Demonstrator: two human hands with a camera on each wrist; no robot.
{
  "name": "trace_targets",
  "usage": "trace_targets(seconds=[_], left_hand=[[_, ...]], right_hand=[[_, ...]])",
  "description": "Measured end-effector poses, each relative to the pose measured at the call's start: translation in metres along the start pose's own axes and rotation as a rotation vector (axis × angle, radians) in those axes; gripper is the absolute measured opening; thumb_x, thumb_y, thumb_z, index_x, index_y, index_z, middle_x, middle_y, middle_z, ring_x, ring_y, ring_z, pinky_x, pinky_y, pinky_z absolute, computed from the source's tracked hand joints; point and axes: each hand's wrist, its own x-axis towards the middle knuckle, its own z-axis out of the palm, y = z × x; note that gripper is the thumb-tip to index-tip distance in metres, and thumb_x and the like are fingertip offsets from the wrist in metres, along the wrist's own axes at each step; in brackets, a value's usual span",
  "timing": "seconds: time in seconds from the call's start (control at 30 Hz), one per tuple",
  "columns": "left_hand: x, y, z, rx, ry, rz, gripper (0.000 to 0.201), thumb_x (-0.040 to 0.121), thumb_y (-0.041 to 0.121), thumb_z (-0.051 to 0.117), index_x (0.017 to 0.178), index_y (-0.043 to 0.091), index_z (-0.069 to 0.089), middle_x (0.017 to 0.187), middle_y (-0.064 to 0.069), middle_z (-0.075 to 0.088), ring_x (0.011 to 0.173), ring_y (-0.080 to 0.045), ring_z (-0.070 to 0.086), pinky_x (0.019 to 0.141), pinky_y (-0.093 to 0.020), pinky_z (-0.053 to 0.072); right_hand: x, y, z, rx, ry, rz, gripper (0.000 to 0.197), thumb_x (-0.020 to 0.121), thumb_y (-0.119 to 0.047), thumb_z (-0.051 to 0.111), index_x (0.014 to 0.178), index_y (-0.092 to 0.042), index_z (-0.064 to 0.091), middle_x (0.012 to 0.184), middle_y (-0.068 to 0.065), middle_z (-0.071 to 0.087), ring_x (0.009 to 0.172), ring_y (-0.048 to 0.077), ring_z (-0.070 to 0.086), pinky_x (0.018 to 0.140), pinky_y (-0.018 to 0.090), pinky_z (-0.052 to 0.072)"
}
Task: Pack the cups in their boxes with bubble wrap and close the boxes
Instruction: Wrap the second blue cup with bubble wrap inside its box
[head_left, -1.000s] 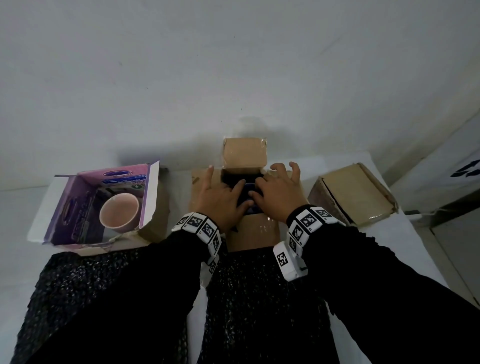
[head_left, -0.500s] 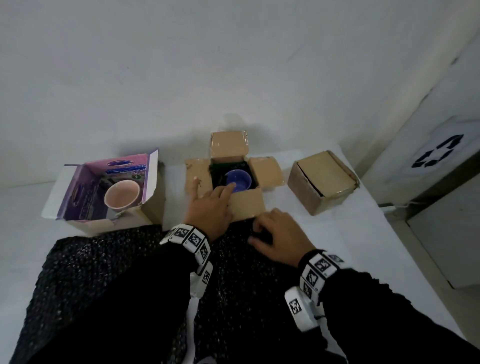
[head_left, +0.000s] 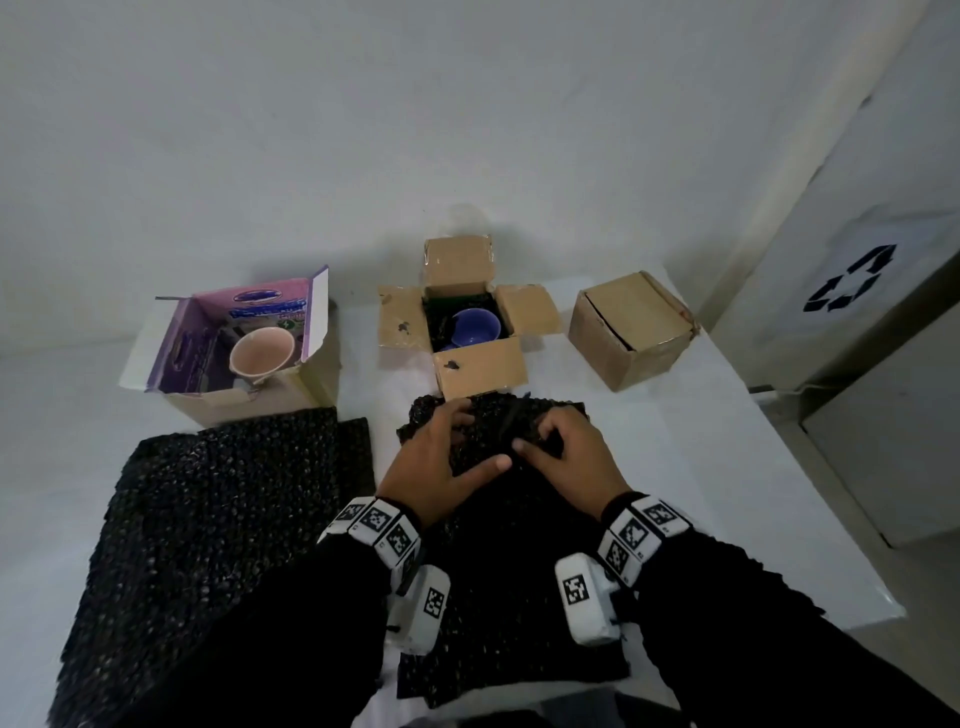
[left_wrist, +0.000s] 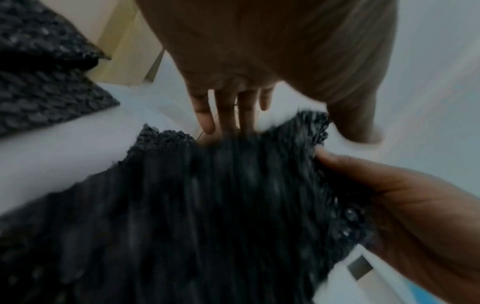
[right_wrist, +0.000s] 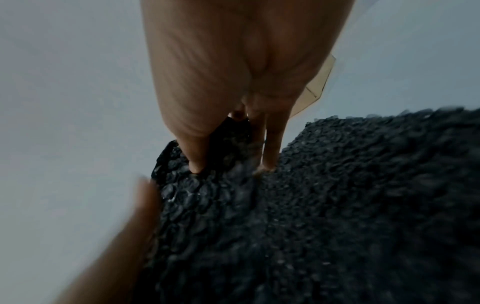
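Both hands, left hand (head_left: 435, 467) and right hand (head_left: 569, 464), grip the black bubble wrap (head_left: 498, 525).

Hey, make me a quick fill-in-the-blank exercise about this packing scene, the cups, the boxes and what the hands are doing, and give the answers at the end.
1. The blue cup sits in the brown box whose four flaps are ____.
2. The pink cup sits in the box with the ____ lining.
3. The box on the right is ____.
4. The left hand and right hand both hold black ____.

Missing words: open; purple; closed; bubble wrap
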Motion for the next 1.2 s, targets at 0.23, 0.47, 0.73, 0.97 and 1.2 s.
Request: trace_targets(seconds=[0.23,0.47,0.73,0.97,1.2], left_hand=[[0.01,0.011,-0.003,-0.109,-0.183,-0.032,0.013,0.09,0.017,0.062,0.099,0.008,0.064,0.094,-0.004,0.067,0.089,-0.019,0.063,0.076,-0.029,0.045],[0.03,0.029,-0.036,0.042,-0.067,0.12,0.033,0.084,0.035,0.039,0.093,0.007,0.054,0.084,-0.013,0.062,0.08,-0.032,0.058,0.069,-0.037,0.043],[0.045,0.035,-0.063,0.49,-0.183,0.164,0.03,0.08,0.023,0.063,0.109,0.016,0.056,0.106,-0.006,0.062,0.098,-0.026,0.059,0.08,-0.035,0.047],[0.065,0.03,-0.075,0.441,-0.103,0.151,0.024,0.089,0.029,0.056,0.11,0.017,0.05,0.09,-0.009,0.064,0.084,-0.03,0.061,0.068,-0.038,0.046],[0.094,0.026,-0.082,0.164,0.015,0.205,0.031,0.086,0.041,0.032,0.088,0.02,0.055,0.08,0.001,0.057,0.072,-0.019,0.054,0.064,-0.036,0.041]], right_hand=[[0.013,-0.03,-0.02,0.302,0.22,0.021,0.031,0.074,-0.011,0.076,0.091,-0.022,0.052,0.107,-0.003,0.062,0.099,0.012,0.059,0.087,0.034,0.049],[0.022,-0.047,-0.05,-0.424,0.081,-0.374,0.084,0.066,-0.034,0.059,0.143,-0.044,0.029,0.15,-0.013,0.024,0.141,0.022,0.014,0.111,0.049,0.013],[0.049,-0.057,-0.041,-0.58,-0.197,-0.364,0.017,0.084,-0.033,0.061,0.098,-0.022,0.059,0.091,-0.004,0.057,0.101,0.021,0.05,0.089,0.036,0.033],[0.069,-0.067,-0.041,-0.311,-0.316,-0.212,0.03,0.088,-0.009,0.045,0.115,-0.024,0.045,0.101,0.008,0.064,0.093,0.031,0.058,0.083,0.043,0.045],[0.104,-0.073,-0.061,-0.158,-0.403,-0.063,0.019,0.08,-0.029,0.076,0.092,-0.027,0.06,0.079,-0.012,0.06,0.077,0.01,0.06,0.062,0.018,0.044]])
